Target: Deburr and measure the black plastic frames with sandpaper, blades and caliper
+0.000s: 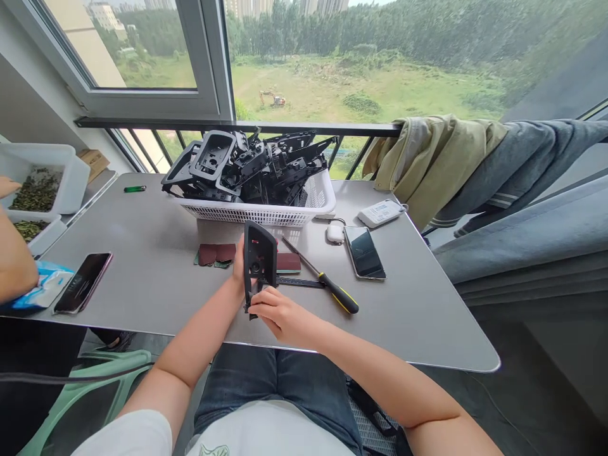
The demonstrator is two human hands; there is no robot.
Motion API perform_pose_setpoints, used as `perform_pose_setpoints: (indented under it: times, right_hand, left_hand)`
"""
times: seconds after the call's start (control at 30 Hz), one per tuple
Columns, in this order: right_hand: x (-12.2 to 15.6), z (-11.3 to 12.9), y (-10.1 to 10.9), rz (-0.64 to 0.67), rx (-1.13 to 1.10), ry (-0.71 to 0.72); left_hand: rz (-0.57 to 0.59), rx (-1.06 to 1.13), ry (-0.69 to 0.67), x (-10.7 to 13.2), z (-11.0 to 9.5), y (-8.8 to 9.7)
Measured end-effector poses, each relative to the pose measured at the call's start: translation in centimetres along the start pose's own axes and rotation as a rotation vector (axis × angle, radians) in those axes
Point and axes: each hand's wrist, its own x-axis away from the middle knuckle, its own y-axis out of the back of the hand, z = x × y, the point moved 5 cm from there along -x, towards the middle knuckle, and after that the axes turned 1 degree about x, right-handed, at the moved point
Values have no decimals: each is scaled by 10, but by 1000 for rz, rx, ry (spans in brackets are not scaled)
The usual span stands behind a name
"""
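- Black plastic housing (261, 250) is standing nearly upright between the two hands, above the near middle of the grey table (408, 335).
- At far left, a co-worker's bent arm (14, 266) is leaning beside a blue-and-white packet (44, 285), near white bins (75, 180) that are holding dried leaves (37, 190).
- Next, a dark phone (83, 283) is lying at a slant, with a small green object (135, 189) resting farther back.
- Behind the hands, a white basket (247, 214) is carrying a heap of black parts (280, 168).
- Dark red sheets (216, 254) are lying just left of the housing.
- The left hand (238, 263) is gripping the housing's left side; its fingers are mostly hiding behind it.
- The right hand (279, 311) is bunching its fingers narrowly on the housing's lower end.
- Rightward, a black ruler (304, 282) is lying near a yellow-and-black screwdriver (338, 294).
- A white earbud case (335, 234) is sitting beside another phone (365, 252).
- Past these, a white box (381, 213) is resting near clothes (437, 158) that are hanging over the rail.
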Motion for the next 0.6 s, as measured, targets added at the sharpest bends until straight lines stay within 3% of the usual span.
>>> perform_pose_setpoints:
  times: [0.13, 0.23, 0.4, 0.5, 0.6]
  right_hand:
    - [19, -9, 12, 91, 67, -34]
    - [30, -24, 26, 88, 139, -94]
    - [29, -32, 47, -201, 92, -154]
    - [22, -23, 38, -244, 6, -132]
    - [20, -18, 19, -85, -25, -136]
  left_hand:
    - [14, 32, -77, -2, -6, -1]
    - [-10, 15, -84, -3, -7, 0]
    - [-21, -8, -71, -2, -5, -1]
    - [-30, -3, -53, -2, -1, 0]
    - [-17, -32, -46, -2, 0, 2]
